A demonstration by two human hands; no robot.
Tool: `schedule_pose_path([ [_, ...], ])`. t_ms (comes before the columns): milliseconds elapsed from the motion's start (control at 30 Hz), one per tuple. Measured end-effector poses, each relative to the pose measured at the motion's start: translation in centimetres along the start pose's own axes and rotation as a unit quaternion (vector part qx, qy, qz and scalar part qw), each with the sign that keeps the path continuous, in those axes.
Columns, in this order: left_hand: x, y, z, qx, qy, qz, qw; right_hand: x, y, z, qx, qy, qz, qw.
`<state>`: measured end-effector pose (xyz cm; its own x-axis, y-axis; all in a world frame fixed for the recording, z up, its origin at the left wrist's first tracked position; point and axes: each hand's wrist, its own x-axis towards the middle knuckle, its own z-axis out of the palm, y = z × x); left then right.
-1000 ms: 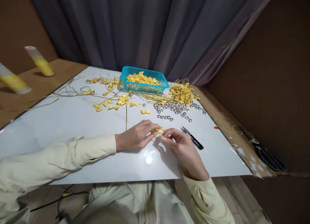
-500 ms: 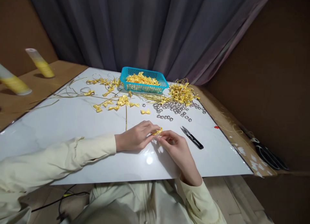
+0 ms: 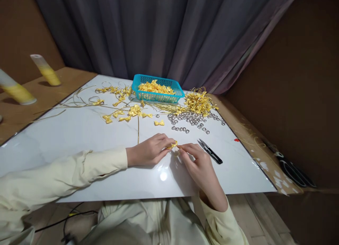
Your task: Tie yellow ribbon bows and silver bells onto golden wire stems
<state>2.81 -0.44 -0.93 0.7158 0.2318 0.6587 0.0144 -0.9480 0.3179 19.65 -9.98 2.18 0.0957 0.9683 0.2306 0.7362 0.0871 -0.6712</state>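
Between the fingertips of my left hand (image 3: pixel 153 148) a small yellow ribbon bow (image 3: pixel 172 145) is pinched, just above the white table top. My right hand (image 3: pixel 197 162) is closed in a pinch at the bow's right side, on what looks like a thin gold cord (image 3: pixel 179 147); the fingers partly hide it. Beyond the hands lies a single yellow bow (image 3: pixel 159 123). Silver beads (image 3: pixel 190 118) are scattered behind my right hand. A pair of black thread snips (image 3: pixel 210 151) rests just right of that hand.
A blue basket (image 3: pixel 158 99) of yellow bows stands at the back, with a heap of corded bows (image 3: pixel 200 103) beside it. Loose bows (image 3: pixel 135 111) and gold cords lie at left. Yellow ribbon spools (image 3: pixel 49 73) stand far left; black-handled scissors (image 3: pixel 291 171) lie far right.
My right hand has moved a little to the right, away from the bow, its fingers still pinched. My left hand keeps its hold on the bow almost unmoved.
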Motion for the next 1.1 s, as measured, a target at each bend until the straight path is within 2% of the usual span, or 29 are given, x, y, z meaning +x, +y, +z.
schedule_pose_path([
  [100,0.0,0.0,0.0,0.0,-0.007,-0.005,1.0,-0.1,-0.1,-0.8,0.038,0.007,0.023,0.999],
  [233,0.0,0.0,0.0,0.011,-0.009,-0.003,1.0,-0.2,0.0,-1.8,0.173,0.003,0.122,0.977],
  [300,0.1,0.1,-0.1,0.014,-0.006,-0.001,1.0,-0.1,0.4,-2.1,0.274,0.013,0.142,0.951],
  [400,0.1,0.2,-0.1,0.007,-0.004,-0.007,1.0,0.1,1.3,-2.2,0.417,0.028,0.121,0.9],
  [500,0.1,0.1,0.0,-0.001,-0.007,-0.023,1.0,0.4,2.3,-2.8,0.504,0.029,0.134,0.853],
  [567,0.1,0.1,0.0,-0.004,-0.006,-0.03,1.0,0.5,2.9,-3.4,0.533,0.046,0.149,0.832],
  [767,0.0,-0.2,0.2,-0.002,0.016,-0.049,0.999,0.2,4.6,-6.6,0.577,0.152,0.141,0.79],
  [1000,-0.1,-0.3,0.2,0.025,0.025,-0.076,0.996,-1.0,5.0,-10.6,0.677,0.245,0.167,0.674],
  [1100,-0.1,-0.3,0.2,0.024,0.025,-0.085,0.996,-1.2,5.3,-11.3,0.667,0.283,0.166,0.669],
])
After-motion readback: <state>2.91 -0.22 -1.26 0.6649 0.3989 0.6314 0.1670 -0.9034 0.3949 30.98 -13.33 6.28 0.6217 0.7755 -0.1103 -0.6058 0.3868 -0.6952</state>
